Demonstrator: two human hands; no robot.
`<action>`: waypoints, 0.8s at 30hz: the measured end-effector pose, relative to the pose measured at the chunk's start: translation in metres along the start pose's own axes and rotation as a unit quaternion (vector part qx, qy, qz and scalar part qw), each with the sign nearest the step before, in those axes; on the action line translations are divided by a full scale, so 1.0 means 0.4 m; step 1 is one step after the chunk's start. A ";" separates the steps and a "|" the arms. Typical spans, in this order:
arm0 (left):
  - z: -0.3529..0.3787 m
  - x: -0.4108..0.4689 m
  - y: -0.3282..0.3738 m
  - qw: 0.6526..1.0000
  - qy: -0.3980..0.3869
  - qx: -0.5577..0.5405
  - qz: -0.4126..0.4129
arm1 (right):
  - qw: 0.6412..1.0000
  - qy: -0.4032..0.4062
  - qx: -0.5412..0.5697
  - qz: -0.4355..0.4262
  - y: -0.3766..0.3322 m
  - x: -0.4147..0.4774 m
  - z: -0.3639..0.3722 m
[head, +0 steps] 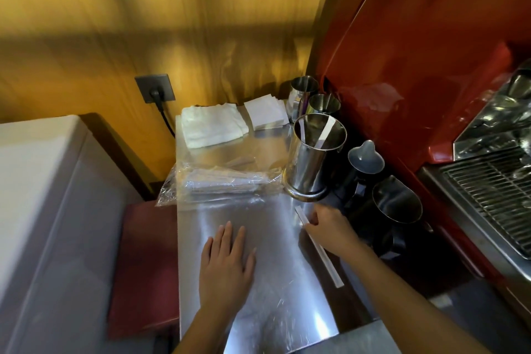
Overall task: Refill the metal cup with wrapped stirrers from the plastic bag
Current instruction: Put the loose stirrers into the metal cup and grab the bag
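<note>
Step in hand, by judgement: picking up one stray wrapped stirrer (318,247) from the steel counter (287,310), beside the main supply. Lying flat on the metal, long and thin in white paper, pointing roughly toward the metal cup (314,156). Right hand (330,228) curling over its upper half, fingertips touching or nearly touching the wrapper; grasp not yet confirmed. Left hand (227,264) resting palm-down, fingers spread and released, gripping nothing, pressing on what looks like the flattened near end of the plastic bag (221,184).

Bag clear, crinkled, glossy, holding a bundle of paper-wrapped stirrers at its far end, just left of the cup's base. Cup tall, cylindrical, polished, flared at the foot, standing upright with only two stirrers leaning inside.

Next move calling for a fine pinch to lift the thin wrapper off the slick surface, then tipping it upright and lowering it past the rim. Refill judged barely begun.
</note>
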State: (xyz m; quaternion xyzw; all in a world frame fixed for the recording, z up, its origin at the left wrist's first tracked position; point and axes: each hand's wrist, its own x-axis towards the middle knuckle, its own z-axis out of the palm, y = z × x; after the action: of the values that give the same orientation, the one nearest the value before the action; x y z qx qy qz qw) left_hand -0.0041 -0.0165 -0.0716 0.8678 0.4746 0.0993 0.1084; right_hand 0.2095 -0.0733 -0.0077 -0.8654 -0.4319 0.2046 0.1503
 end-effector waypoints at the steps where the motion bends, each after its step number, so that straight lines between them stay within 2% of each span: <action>1: -0.001 0.000 0.001 1.000 0.003 0.002 0.001 | 1.000 -0.015 -0.008 0.014 0.006 0.002 0.006; 8: -0.012 0.000 0.005 1.000 0.004 0.015 0.005 | 0.989 -0.106 -0.082 0.056 -0.015 0.008 0.021; 11: -0.013 -0.001 0.005 1.000 0.001 0.016 0.006 | 0.986 -0.138 -0.068 0.062 -0.023 -0.002 0.013; 13: -0.016 -0.001 0.007 1.000 0.000 0.011 0.004 | 0.990 -0.132 -0.027 0.040 -0.027 -0.011 -0.006; 15: -0.018 -0.001 0.007 1.000 0.001 0.005 0.004 | 0.993 -0.095 0.065 0.007 -0.037 -0.014 -0.044; 18: -0.020 -0.004 0.006 1.000 -0.005 0.003 0.007 | 0.989 -0.008 0.139 -0.058 -0.069 -0.006 -0.132; 21: -0.024 -0.004 0.008 1.000 -0.011 -0.007 0.000 | 0.959 0.096 0.232 -0.129 -0.107 0.006 -0.230; 24: -0.032 -0.005 0.012 1.000 -0.016 -0.016 -0.012 | 0.924 0.210 0.268 -0.176 -0.136 0.024 -0.319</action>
State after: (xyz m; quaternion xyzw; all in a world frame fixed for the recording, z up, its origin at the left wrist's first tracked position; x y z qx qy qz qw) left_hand -0.0049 -0.0196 -0.0582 0.8619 0.4814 0.0912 0.1308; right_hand 0.2392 -0.0444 0.1249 -0.7262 -0.4646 0.0968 0.4974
